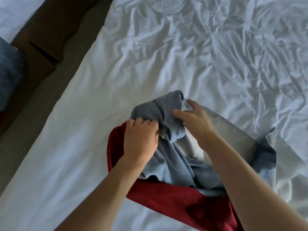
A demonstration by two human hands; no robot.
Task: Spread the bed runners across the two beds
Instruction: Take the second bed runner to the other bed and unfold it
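A bunched blue bed runner (160,114) with a pale grey lining lies on the white bed (191,55), on top of a dark red runner (175,199). My left hand (141,137) grips a fold of the blue runner with curled fingers. Beside it, my right hand (193,119) touches the runner's upper fold, thumb on the blue cloth and fingers spread over the grey lining. More of the blue runner trails to the right behind my right forearm.
The bed's sheet is wrinkled across the right and far side. A strip of brown floor (55,52) runs along the bed's left edge. A second white bed (11,12) shows at top left, with blue cloth (8,70) at the left edge.
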